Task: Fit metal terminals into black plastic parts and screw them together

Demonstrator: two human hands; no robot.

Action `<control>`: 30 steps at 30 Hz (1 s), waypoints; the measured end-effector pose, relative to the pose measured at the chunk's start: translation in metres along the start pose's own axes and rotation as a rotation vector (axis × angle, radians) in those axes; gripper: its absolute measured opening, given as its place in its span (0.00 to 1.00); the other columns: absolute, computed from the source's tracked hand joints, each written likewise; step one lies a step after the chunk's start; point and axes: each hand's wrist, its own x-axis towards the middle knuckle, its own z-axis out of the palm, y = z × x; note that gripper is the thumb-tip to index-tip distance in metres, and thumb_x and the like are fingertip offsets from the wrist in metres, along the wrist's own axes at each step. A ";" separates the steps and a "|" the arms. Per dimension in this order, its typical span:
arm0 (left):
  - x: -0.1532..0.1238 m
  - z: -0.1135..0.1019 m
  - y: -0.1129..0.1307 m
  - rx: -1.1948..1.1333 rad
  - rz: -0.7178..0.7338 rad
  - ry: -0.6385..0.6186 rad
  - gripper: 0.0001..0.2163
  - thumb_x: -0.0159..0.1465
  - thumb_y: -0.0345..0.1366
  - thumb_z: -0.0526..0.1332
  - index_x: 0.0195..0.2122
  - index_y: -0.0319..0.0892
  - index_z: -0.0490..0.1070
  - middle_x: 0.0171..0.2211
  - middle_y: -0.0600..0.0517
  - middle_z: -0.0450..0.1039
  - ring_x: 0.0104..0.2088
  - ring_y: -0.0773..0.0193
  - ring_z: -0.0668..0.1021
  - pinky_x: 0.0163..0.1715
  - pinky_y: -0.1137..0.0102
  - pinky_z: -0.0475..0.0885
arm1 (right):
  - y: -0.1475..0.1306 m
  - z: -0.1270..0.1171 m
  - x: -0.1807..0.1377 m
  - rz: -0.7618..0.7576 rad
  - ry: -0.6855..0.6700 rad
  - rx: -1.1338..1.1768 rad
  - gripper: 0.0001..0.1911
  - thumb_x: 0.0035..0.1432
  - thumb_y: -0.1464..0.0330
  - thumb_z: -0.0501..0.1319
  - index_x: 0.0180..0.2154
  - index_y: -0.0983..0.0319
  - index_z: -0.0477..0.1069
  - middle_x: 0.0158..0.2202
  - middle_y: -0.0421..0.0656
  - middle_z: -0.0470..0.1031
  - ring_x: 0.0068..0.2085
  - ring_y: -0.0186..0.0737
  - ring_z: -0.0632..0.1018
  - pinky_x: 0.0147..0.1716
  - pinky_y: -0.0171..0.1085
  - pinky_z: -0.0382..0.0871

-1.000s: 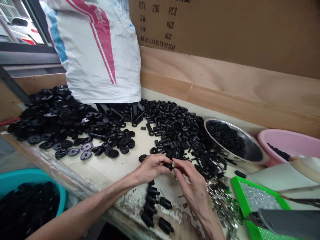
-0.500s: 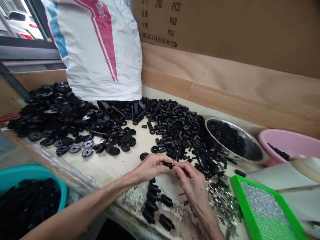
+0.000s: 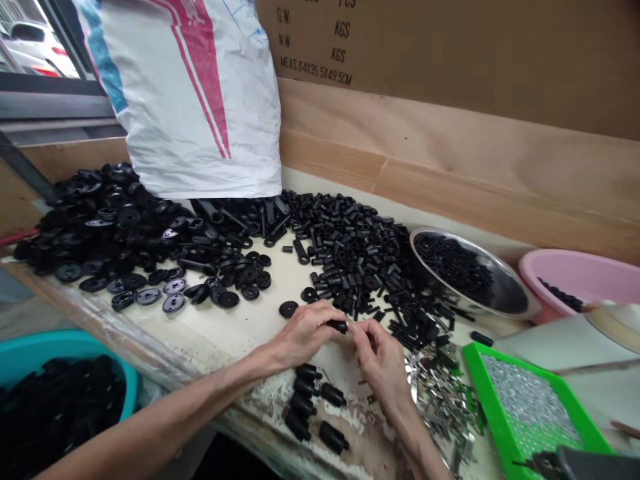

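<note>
Two hands meet just above the worn table (image 3: 240, 333), close together. The left hand (image 3: 305, 333) pinches a short black sleeve (image 3: 340, 327) between thumb and fingers, and the right hand (image 3: 380, 357) closes its fingertips on the sleeve's other end. Whether anything smaller sits between those fingertips cannot be told. Several finished black pieces (image 3: 313, 400) lie in a loose row just below the hands. A heap of black tubes (image 3: 350, 247) spreads behind them, with a steel bowl (image 3: 520, 303) and a pink basin (image 3: 585, 270) to its right. Shiny metal clips (image 3: 440, 393) lie scattered beside the right wrist, next to a green tray (image 3: 483, 387). Black discs (image 3: 115, 227) are piled at the far left.
</note>
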 end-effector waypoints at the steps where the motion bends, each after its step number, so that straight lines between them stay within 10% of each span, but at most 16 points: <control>1: 0.001 0.000 0.000 0.003 0.001 0.006 0.13 0.58 0.24 0.57 0.42 0.41 0.75 0.36 0.52 0.71 0.36 0.67 0.73 0.37 0.75 0.67 | 0.002 0.000 0.000 -0.003 0.004 -0.005 0.16 0.63 0.59 0.52 0.26 0.61 0.66 0.20 0.38 0.68 0.23 0.36 0.69 0.25 0.33 0.60; 30: 0.001 0.003 0.003 0.077 -0.009 0.021 0.12 0.59 0.27 0.60 0.43 0.43 0.75 0.33 0.53 0.69 0.36 0.66 0.73 0.36 0.74 0.68 | 0.004 0.001 -0.003 -0.214 0.034 -0.150 0.13 0.67 0.66 0.48 0.34 0.61 0.68 0.31 0.42 0.72 0.31 0.37 0.72 0.32 0.35 0.64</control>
